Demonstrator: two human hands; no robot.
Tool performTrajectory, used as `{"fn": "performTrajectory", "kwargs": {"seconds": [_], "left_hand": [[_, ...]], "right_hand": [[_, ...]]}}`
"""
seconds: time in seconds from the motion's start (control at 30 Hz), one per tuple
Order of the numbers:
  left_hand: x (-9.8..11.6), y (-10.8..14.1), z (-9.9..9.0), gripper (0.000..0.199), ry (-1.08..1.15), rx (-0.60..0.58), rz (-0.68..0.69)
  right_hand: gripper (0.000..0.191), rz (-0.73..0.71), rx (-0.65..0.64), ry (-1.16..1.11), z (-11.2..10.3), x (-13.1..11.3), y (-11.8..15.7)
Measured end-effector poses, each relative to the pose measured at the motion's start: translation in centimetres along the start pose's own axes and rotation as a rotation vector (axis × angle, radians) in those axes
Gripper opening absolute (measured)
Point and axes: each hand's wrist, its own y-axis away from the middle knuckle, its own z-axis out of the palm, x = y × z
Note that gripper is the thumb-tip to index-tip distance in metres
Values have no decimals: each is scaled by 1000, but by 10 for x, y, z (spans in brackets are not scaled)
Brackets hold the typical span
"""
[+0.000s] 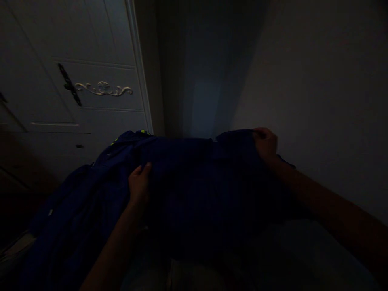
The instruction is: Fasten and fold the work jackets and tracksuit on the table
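A dark blue garment (pixel 194 173) with small yellow-green patches at its upper left is spread across the lower middle of the dim view. My right hand (pixel 266 143) pinches its upper right edge between thumb and fingers. Near the garment's left part, my left hand (pixel 139 184) is closed on a fold of the cloth, its thumb and a fingertip showing at the top. More blue cloth hangs in folds to the left of that hand. The lower part of the garment is lost in shadow.
A white cabinet (pixel 112 121) with a dark handle (pixel 69 85) and a scroll ornament (pixel 103 89) stands at the left. A pale wall (pixel 318 89) is at the right, with a dark recess between them. Other cloth lies dimly along the bottom.
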Motion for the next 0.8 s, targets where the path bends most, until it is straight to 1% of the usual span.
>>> {"fn": "performTrajectory", "kwargs": {"seconds": [0.03,0.07,0.13,0.17,0.23,0.27,0.3,0.33,0.4,0.47,0.53,0.6,0.7,0.73,0.8], "left_hand": [[4,-10,-2,17,108,107,-74],[7,-19,-4,16,173,182,-125],[10,-35,-9,18,189,247,-162],[10,-39,-11,24,161,260,-151],[7,-39,-16,38,80,285,-46],[4,-33,-19,43,26,288,40],[2,-24,-21,45,-37,277,132],[-1,-12,-24,45,-110,251,224],[-7,17,-29,39,-264,187,384],[-15,47,-35,34,-421,151,505],[-26,71,-42,33,-597,130,599],[-41,85,-51,36,-781,96,614],[-62,90,-62,47,-969,30,541],[-67,89,-66,51,-998,12,525],[-70,84,-71,52,-1017,0,512]], "right_hand": [[23,77,116,4,-16,8,-13],[22,133,185,16,-33,18,-25],[21,231,272,55,-65,37,-39],[25,253,328,104,-79,45,-41],[37,217,404,234,-100,57,-33],[45,163,405,305,-106,60,-24],[50,93,369,365,-108,61,-14],[51,19,287,400,-106,59,-1],[42,-122,16,381,-91,49,26],[27,-242,-268,263,-66,30,55],[22,-329,-503,102,-38,2,86],[25,-382,-699,-48,-13,-32,117],[34,-404,-984,-246,16,-85,161],[39,-381,-1065,-295,24,-100,174],[46,-276,-1195,-366,39,-125,197]]}}
